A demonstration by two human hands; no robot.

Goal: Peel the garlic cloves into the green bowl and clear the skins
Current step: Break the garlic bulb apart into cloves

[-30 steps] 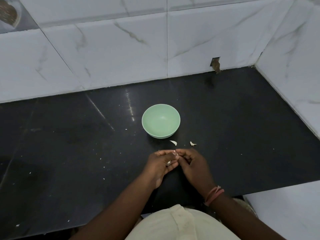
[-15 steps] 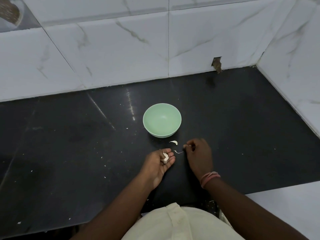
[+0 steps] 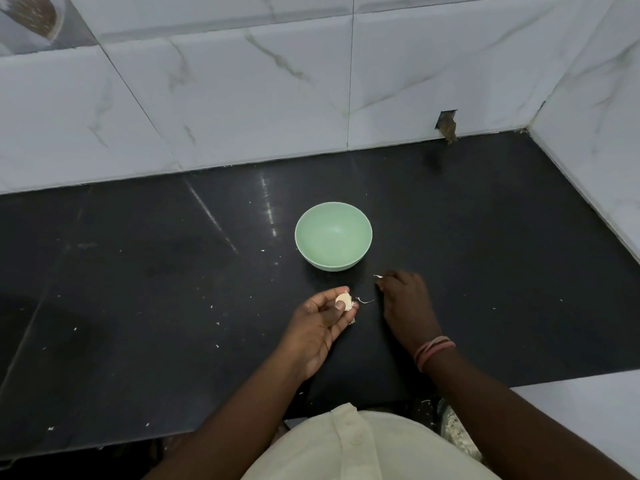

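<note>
Between the thumb and curled fingertips of the left hand, one garlic clove is sitting, pale and partly wrapped in skin; the palm is facing up and the thumb is pressing the clove against the fingers. Just to the right of those fingertips, one thin curl of garlic skin is lying on the black countertop, apart from both hands. Further right, the right hand is resting knuckles-up on the counter with its fingers curled under, and one small white skin scrap is showing at its fingertips; the fingers are bent around it, though whether they are truly pinching it is hard to tell. Beyond both sets of fingertips, one green bowl is standing upright on the counter, nearer the right hand's fingers than the left's, touching neither, and nothing is showing inside it. One pinkish band is circling the right wrist. Many tiny white flecks are dotting the counter to the left of the left hand. Behind the bowl, marble-patterned wall tiles are rising from the counter's far edge.
</note>
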